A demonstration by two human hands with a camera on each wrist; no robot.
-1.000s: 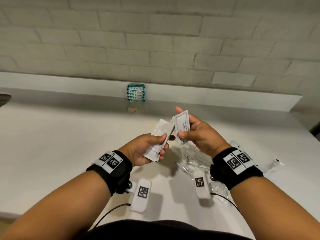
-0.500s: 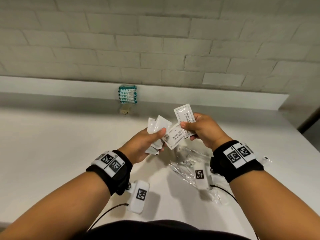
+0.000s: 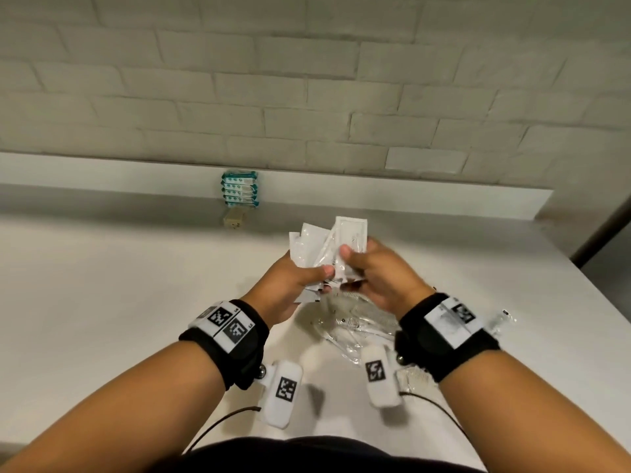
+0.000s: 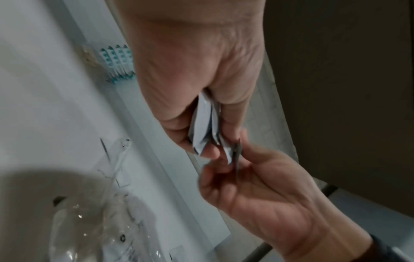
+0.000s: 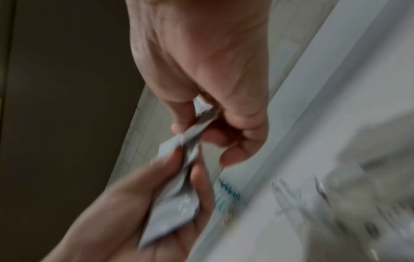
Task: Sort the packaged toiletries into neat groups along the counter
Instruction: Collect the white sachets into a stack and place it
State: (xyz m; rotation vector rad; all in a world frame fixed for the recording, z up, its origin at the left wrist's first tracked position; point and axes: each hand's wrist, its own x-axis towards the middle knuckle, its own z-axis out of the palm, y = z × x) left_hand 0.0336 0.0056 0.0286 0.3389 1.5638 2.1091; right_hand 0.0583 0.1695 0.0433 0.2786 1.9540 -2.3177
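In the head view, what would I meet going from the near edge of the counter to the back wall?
Clear plastic packets → white sachets held in both hands → small beige item → stack of teal packets.

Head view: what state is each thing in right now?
Left hand: grips fanned white sachets.
Right hand: pinches one white sachet.
Teal packets: stacked against the back ledge.
Clear wrappers: loose heap on the counter.

No readable text anywhere: print on the white sachets (image 3: 348, 240) and teal packets (image 3: 240, 188) too blurred; square black-and-white code markers on both wristbands (image 3: 227, 325).
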